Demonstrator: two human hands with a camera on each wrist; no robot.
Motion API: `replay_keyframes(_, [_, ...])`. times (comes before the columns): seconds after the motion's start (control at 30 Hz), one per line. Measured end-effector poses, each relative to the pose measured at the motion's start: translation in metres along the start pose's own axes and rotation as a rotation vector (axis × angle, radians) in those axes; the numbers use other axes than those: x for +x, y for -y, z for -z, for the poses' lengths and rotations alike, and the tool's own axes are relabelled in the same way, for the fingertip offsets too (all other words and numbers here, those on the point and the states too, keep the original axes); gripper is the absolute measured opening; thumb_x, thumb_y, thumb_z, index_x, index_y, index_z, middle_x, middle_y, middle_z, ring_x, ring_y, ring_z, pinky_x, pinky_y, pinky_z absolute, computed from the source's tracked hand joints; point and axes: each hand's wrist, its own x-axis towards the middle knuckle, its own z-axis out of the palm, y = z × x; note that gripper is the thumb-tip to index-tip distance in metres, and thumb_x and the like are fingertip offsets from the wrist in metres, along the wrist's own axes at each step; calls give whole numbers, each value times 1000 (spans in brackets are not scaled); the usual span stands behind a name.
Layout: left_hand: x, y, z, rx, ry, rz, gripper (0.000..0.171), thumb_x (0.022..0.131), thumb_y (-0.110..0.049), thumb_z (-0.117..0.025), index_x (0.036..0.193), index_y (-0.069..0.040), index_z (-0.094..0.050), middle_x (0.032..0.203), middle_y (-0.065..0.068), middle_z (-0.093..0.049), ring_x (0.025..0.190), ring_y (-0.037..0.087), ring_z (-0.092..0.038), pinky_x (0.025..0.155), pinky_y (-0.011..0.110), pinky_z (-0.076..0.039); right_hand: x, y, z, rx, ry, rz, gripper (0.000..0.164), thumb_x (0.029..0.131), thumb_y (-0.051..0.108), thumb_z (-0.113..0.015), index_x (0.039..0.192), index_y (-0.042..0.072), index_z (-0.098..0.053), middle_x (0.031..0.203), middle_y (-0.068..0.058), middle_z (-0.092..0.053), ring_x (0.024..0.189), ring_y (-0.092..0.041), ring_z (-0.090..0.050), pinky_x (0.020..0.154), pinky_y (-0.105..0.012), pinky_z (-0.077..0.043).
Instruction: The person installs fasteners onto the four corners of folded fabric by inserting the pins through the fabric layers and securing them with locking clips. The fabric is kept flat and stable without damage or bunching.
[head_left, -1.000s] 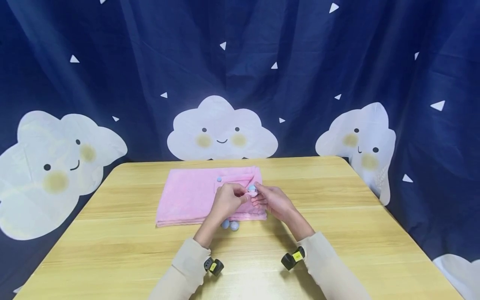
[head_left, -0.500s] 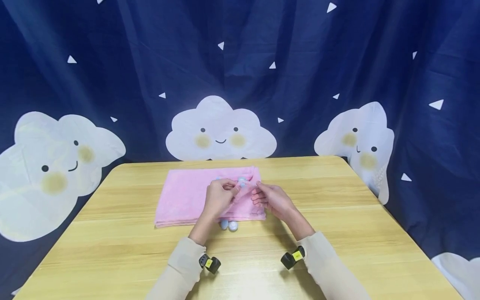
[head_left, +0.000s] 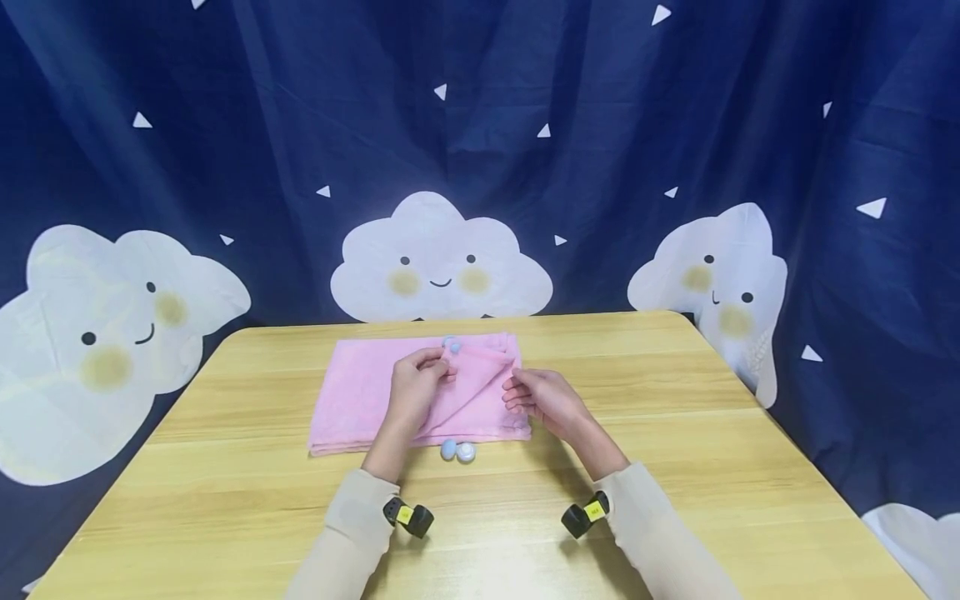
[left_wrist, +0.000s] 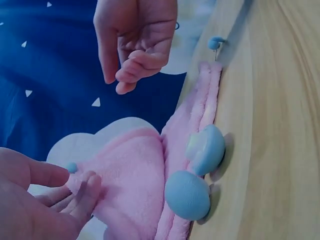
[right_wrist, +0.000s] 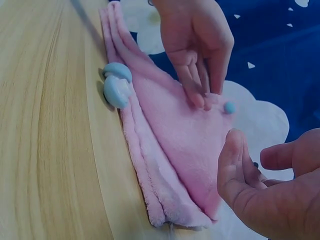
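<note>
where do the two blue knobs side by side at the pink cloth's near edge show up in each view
Head: the blue knobs are just below the picture's centre, slightly left.
Left wrist: the blue knobs are large, right of centre, mostly in the lower half.
Right wrist: the blue knobs are in the upper left.
Shared landmark: the pink cloth, with the knobs along its edge in all three.

A dark blue curtain (head_left: 480, 158), softly folded and scattered with small white triangles (head_left: 872, 208), shows smiling white clouds (head_left: 441, 268) left, centre and right beyond a pale wood-grain table (head_left: 225, 467) with rounded far corners and a bright glare (head_left: 498, 575) near its front.
</note>
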Motion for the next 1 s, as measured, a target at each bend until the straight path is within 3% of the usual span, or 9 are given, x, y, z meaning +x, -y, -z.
replay_keyframes(0.17, [1, -1, 4, 2, 11, 64, 41, 90, 3, -59, 131, 5, -55, 118, 23, -62, 102, 30, -62, 91, 40, -51, 0, 0, 0, -9, 1, 6, 26, 104, 6, -40, 105, -17, -53, 81, -10, -61, 68, -14, -60, 63, -21, -54])
replay_keyframes(0.3, [3, 0, 5, 21, 38, 110, 57, 91, -1, -60, 144, 1, -39, 141, 25, -44, 121, 29, -50, 99, 38, -45, 0, -1, 0, -3, 3, 7, 24, 103, 5, -41, 103, -16, -53, 80, -10, -61, 68, -14, -60, 63, -21, -54])
replay_keyframes(0.4, [3, 2, 6, 51, 51, 127, 66, 92, -5, -60, 150, -1, -28, 148, 27, -32, 130, 30, -40, 103, 37, -41, 0, -1, 0, 2, 5, 6, 23, 103, 4, -41, 102, -15, -52, 80, -10, -61, 68, -13, -60, 63, -21, -54])
replay_keyframes(0.63, [2, 2, 8, 42, 42, 157, 76, 92, -6, -59, 153, -3, -13, 148, 29, -29, 111, 31, -58, 100, 39, -44, 0, -2, 0, 0, 13, 13, 22, 102, 4, -42, 103, -16, -52, 80, -10, -61, 68, -13, -60, 63, -21, -54])
replay_keyframes(0.77, [1, -2, 7, 95, -14, 111, 75, 91, -5, -58, 153, -6, -15, 147, 25, -36, 118, 30, -53, 102, 39, -42, -1, -1, 0, 5, 6, 13, 21, 102, 4, -42, 101, -15, -53, 80, -10, -61, 68, -13, -60, 63, -21, -55])
replay_keyframes(0.9, [-2, -9, 1, 137, -75, 11, 69, 91, -3, -58, 151, -7, -25, 144, 21, -42, 127, 30, -45, 104, 40, -40, -1, 0, 0, 4, -5, 17, 20, 102, 4, -43, 100, -13, -54, 80, -10, -61, 68, -14, -60, 63, -21, -55])
replay_keyframes(1.0, [-7, -12, -9, 166, -38, -39, 64, 90, -2, -60, 147, -5, -33, 143, 22, -43, 126, 31, -45, 104, 41, -40, -1, 0, 1, 2, -7, 21, 20, 102, 4, -43, 100, -13, -54, 79, -10, -61, 68, -14, -60, 63, -22, -55])
